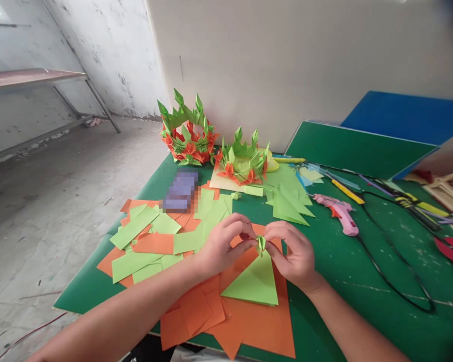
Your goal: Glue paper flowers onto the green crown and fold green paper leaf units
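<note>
A small folded piece of green paper point(261, 245) is pinched between my two hands, above the middle of the table. My left hand point(226, 240) grips its left side with thumb and fingers, and my right hand point(293, 254) grips its right side the same way. Just below them lies a green paper triangle point(254, 284) on a large orange sheet point(277, 327). Left of my hands, green strips point(136, 265) and orange paper pieces point(153, 243) lie in a loose pile. The fingertips partly hide the folded piece.
Two green-and-orange paper crowns, a taller one point(189, 148) and a lower one point(245, 161), stand at the back. A pink glue gun point(337, 211) with a black cord lies right. A yellow cutter point(347, 191) is behind it. A blurred purple object point(181, 191) rests on the papers.
</note>
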`<state>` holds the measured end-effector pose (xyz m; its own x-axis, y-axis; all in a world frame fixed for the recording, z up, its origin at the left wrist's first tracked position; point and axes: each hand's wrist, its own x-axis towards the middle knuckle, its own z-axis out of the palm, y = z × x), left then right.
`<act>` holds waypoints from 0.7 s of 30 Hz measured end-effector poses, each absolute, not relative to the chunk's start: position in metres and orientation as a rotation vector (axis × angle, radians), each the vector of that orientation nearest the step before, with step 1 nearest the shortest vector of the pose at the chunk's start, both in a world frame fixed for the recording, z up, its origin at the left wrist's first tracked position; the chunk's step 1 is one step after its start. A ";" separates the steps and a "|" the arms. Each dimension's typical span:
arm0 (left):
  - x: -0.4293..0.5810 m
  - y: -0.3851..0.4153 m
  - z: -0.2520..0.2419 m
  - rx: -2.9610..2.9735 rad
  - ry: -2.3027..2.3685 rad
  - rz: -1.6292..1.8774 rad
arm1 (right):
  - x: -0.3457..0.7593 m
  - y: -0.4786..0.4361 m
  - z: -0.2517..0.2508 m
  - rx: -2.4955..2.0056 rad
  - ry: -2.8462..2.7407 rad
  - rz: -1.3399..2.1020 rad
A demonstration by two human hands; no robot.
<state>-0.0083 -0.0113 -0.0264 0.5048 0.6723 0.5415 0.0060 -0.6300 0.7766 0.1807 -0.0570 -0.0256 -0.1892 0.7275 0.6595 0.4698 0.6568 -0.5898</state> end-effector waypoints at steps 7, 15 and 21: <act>-0.009 -0.013 -0.021 1.588 0.579 0.890 | 0.179 -0.055 -0.025 -1.028 -1.507 1.017; -0.005 -0.012 -0.015 1.110 0.692 0.627 | 0.177 -0.052 -0.023 -1.177 -1.161 1.304; -0.004 -0.010 -0.019 1.083 0.824 0.755 | 0.174 -0.049 -0.024 -1.230 -1.062 1.372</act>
